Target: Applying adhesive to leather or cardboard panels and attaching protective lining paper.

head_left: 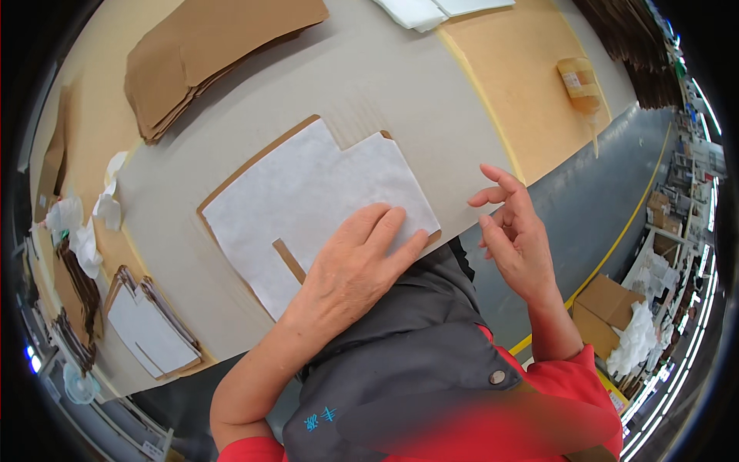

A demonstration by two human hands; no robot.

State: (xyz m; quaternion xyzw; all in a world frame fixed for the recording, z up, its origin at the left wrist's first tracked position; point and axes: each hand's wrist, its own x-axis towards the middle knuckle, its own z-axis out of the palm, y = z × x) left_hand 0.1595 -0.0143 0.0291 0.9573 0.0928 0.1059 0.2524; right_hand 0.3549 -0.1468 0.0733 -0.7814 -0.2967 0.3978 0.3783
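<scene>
A white sheet (308, 185) lies over a brown cardboard piece (289, 262) at the table's near edge. Brown shows along its left rim, at its corners and in a narrow slot. Flat on the sheet's near right part rests my left hand (358, 258), fingers stretched out. My right hand (514, 231) is raised off the table to the right of the sheet, its fingers bent and apart, with nothing seen in it.
Brown cardboard pieces (223, 54) are stacked at the far left. White-faced pieces (150, 327) lie at the near left, beside crumpled white scraps (86, 246). A bottle with a nozzle (579, 85) lies at the right edge. White sheets (416, 11) lie at the back.
</scene>
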